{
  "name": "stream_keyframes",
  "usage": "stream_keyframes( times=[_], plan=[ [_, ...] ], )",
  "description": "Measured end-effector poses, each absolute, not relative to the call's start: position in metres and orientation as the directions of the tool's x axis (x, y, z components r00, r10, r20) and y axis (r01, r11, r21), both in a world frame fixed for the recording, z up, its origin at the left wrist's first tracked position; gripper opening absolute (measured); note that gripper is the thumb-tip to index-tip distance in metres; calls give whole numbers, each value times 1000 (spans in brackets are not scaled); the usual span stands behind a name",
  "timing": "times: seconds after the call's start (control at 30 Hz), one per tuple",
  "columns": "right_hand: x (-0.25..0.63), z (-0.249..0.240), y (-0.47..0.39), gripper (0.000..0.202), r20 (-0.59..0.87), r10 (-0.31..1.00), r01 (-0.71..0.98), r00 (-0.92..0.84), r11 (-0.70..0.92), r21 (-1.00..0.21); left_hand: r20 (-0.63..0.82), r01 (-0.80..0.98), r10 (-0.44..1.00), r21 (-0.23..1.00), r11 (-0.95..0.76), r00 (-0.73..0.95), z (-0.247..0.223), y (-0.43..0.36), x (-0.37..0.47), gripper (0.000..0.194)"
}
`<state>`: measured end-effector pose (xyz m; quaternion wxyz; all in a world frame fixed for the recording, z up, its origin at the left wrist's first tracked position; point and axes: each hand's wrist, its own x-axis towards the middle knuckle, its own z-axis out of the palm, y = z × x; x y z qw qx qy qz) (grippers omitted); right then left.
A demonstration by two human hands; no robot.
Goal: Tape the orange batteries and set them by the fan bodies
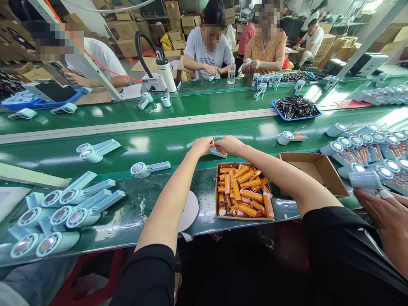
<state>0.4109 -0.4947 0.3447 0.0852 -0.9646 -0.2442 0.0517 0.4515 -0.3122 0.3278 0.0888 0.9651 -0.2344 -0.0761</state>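
Observation:
Over the green belt, my left hand (203,146) and my right hand (230,145) meet with fingertips pinched close together. Between and below them is a light-blue fan housing (222,154), partly covered by the fingers. An orange battery (219,148) shows at my right fingertips, along the housing's handle. What the left fingertips pinch is too small to make out. Nearer to me stands a cardboard box (245,218) full of orange batteries (236,190). A single fan housing (140,169) lies to the left of my left arm.
Several fan housings (83,216) crowd the left table. A white disc (189,212) lies beside the battery box. To the right are an open cardboard box (314,163), rows of wired housings (378,139) and another person's hand (387,225) holding a housing. A blue tray (314,117) sits beyond.

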Motion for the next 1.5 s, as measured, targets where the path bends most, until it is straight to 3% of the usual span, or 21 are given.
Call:
stream_keyframes(
  times=[0.27, 0.63, 0.83, 1.03, 1.23, 1.37, 1.5],
  plan=[
    [398, 338, -516, 31, -60, 487, 465, 871, -858, -218, -39, -414, -436, 245, -877, 899, 319, -323, 445, 21],
    [406, 340, -497, 27, -208, 455, 459, 866, -888, -32, -28, -378, -402, 281, -882, 915, 311, -337, 444, 17],
    [396, 349, -512, 28, -165, 452, 458, 877, -889, 0, -18, -380, -402, 292, -878, 915, 315, -342, 442, 16],
    [379, 344, -536, 34, -109, 357, 362, 928, -932, 30, -20, -372, -400, 325, -869, 916, 310, -351, 447, 18],
    [395, 330, -510, 40, -212, 370, 387, 904, -921, 40, -23, -364, -403, 382, -849, 915, 312, -358, 447, 13],
    [402, 335, -508, 48, -263, 398, 420, 879, -907, 32, -13, -384, -432, 437, -814, 902, 324, -362, 438, 18],
    [404, 348, -521, 37, -248, 408, 426, 879, -905, 21, 65, -443, -475, 488, -752, 878, 347, -325, 392, 31]
  ],
)
